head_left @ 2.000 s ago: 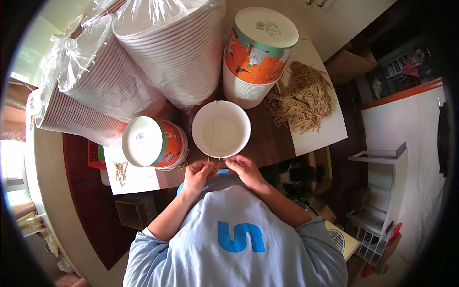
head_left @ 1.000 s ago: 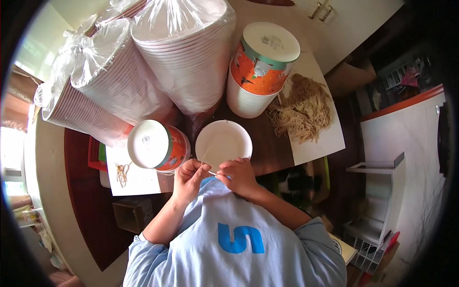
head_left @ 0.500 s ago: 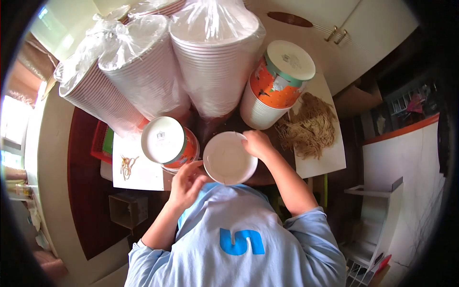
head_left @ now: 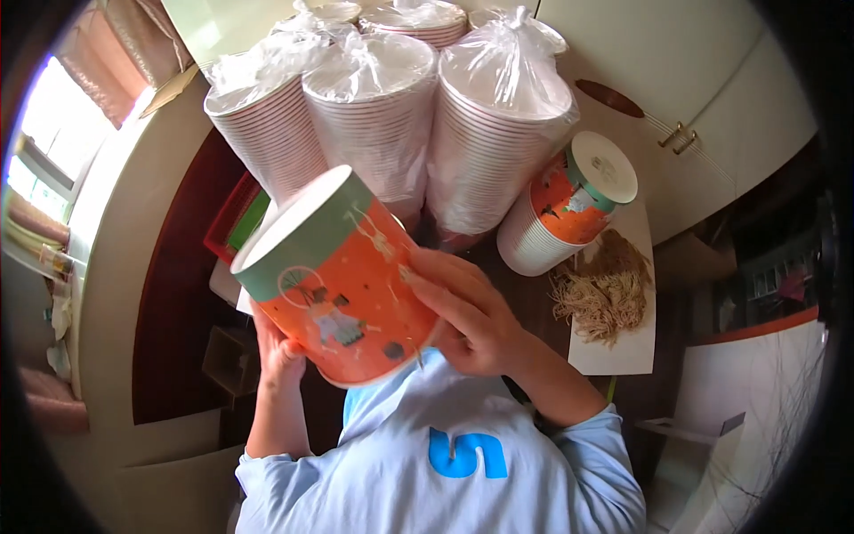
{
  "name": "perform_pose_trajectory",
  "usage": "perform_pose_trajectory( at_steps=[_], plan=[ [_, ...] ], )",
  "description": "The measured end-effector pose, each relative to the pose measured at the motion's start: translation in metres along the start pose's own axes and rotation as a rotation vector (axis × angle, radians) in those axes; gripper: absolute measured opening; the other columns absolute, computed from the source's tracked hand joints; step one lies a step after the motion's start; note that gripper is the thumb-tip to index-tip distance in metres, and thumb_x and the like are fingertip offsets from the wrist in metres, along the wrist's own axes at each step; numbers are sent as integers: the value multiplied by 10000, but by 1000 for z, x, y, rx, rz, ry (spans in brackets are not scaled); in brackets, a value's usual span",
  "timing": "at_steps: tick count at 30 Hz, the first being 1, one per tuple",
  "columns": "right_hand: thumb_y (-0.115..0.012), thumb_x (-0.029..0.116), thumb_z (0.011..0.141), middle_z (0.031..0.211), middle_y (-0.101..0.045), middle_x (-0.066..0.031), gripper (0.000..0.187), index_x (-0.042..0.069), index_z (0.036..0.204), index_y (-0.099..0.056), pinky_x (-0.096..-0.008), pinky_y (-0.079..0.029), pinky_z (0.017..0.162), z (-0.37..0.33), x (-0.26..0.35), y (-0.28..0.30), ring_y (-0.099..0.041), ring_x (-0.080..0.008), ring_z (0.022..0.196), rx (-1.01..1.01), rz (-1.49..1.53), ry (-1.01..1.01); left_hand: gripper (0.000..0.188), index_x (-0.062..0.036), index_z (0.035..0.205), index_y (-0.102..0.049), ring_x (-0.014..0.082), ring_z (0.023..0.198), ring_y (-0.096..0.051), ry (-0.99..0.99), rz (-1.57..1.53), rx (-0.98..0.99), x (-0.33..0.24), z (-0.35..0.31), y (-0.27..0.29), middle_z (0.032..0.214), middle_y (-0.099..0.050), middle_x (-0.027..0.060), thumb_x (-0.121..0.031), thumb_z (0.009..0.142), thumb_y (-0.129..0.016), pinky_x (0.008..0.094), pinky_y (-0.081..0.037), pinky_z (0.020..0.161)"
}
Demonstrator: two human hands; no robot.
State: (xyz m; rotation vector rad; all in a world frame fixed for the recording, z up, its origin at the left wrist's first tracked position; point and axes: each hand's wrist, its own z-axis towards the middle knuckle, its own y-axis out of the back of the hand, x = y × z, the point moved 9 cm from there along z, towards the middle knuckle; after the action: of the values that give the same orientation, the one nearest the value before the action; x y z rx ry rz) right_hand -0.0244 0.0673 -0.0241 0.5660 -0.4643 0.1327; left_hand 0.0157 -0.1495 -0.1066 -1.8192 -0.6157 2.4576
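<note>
Bucket [head_left: 338,289], orange and green, is tipped just left of the frame's middle. Right hand [head_left: 471,311] grips its side; left hand [head_left: 277,349], partly hidden, holds its lower left. Just before, a white inside faced up mid-frame; now a painted outside shows.

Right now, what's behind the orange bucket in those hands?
Past the orange bucket, between the left hand and right hand, bagged stacks of white tubs and part of a red basket show. The bucket hides whatever is directly behind it, so I can't tell what's there.
</note>
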Motion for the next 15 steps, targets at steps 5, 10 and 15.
perform_pose_trajectory(
  at_steps=[5,10,15],
  plan=[
    [-463,-89,660,1401,-394,-156,745,9,1388,-336,-349,-253,1101,-12,-57,-46,-358,-288,1322,109,338,-332,1268,-113,1476,53,286,1321,-312,-170,297,15,-4,25,14,1448,-254,160,-490,626,-809,467,-298,1059],
    [-448,-77,674,1368,-407,-217,693,-3,1358,-368,-396,-317,1070,-49,-101,-74,-392,-364,1277,0,220,-364,1294,-31,1452,97,336,1355,-243,-237,689,198,74,39,31,1472,-151,247,-504,640,-792,458,-218,1103],
    [-437,-51,701,1402,-365,-225,683,-3,1375,-340,-372,-288,1092,-115,-142,-110,-350,-354,1311,-3,223,-601,1315,5,1447,49,336,1314,-317,-158,736,226,141,39,39,1424,-260,257,-527,601,-808,450,-260,1084]
  ],
)
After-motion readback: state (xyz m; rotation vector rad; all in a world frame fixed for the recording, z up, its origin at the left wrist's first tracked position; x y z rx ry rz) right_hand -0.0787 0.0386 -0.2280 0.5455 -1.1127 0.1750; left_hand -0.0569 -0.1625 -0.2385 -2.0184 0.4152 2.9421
